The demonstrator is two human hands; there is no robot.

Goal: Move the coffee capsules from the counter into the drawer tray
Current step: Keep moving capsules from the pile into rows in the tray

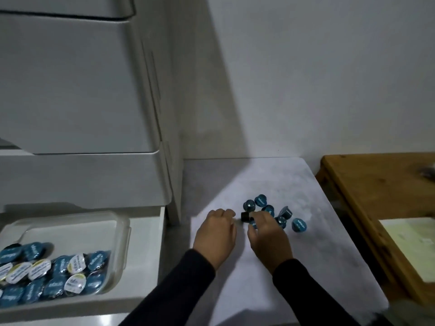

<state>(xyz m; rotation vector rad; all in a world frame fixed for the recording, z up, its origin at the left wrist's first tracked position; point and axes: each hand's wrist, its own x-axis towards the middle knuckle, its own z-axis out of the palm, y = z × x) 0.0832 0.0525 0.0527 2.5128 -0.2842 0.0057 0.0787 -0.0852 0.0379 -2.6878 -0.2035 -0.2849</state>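
- The counter is a pale, marbled slab with rounded corners, set against the white wall.
- A cluster of blue capsules lies on it, toward its far half; this is the landmark.
- In the cluster, some capsules lie on their sides and some show printed lids.
- One capsule lies just right of the cluster, lid facing up.
- A dark capsule lies at the cluster's left edge, on its side.
- The left hand rests on the counter just left of the cluster, fingers curled.
- The right hand is at the near edge of the cluster, its fingers among the capsules.
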